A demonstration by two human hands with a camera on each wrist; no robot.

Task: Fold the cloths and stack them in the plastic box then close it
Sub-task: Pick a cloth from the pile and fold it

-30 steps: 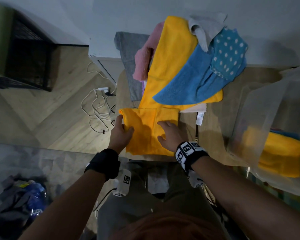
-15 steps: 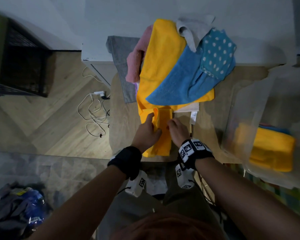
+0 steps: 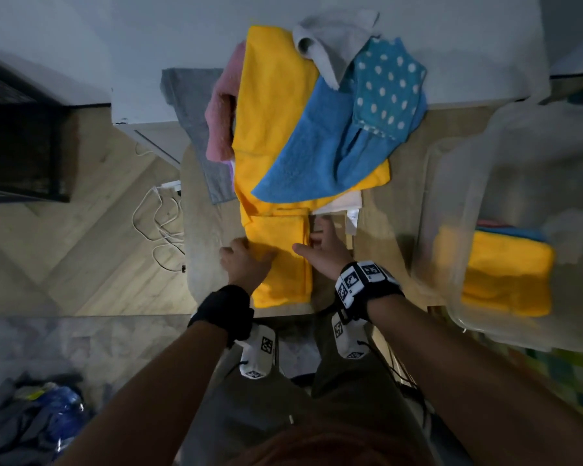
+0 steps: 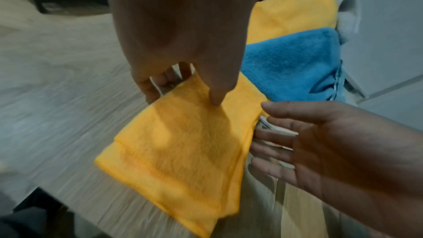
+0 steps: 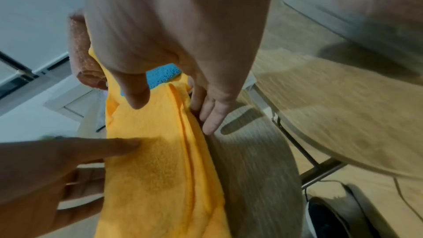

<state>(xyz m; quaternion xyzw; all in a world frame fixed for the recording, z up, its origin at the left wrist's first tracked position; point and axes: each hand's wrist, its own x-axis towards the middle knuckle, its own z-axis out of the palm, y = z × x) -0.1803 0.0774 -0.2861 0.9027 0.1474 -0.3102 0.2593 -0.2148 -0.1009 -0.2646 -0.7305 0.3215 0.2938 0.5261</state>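
Pale wood-grain laminate forms the rounded counter [image 3: 209, 264] on which the work is laid, with herringbone flooring seen beyond its left edge. Nearest the person, a folded orange terry cloth [image 3: 280, 260] lies flat at the counter's front edge, its layered edges showing along the right side in the right wrist view. The left hand [image 3: 244, 264] is set at the cloth's left edge, thumb on top and fingers curled under the fabric, so the edge is pinched. The right hand [image 3: 323, 250] is held open at the right edge, fingers straight and tucked against the stacked folds, thumb resting on top.

The step in hand is judged to be the squaring and lifting of this folded cloth. It is best done with both edges supported together, so that the layers are kept aligned and the fold is not allowed to fall open; the right fingers should be slid fully beneath before any lift is made.

Further off, a loose heap of unfolded cloths [image 3: 303, 122] in orange, blue, pink, grey and dotted teal touches the folded cloth's far edge, and care should be taken that it is not dragged. To the right, the clear plastic box [image 3: 451, 210] already holds folded orange and blue cloths [image 3: 509, 274]; whether a lid is nearby cannot be told.
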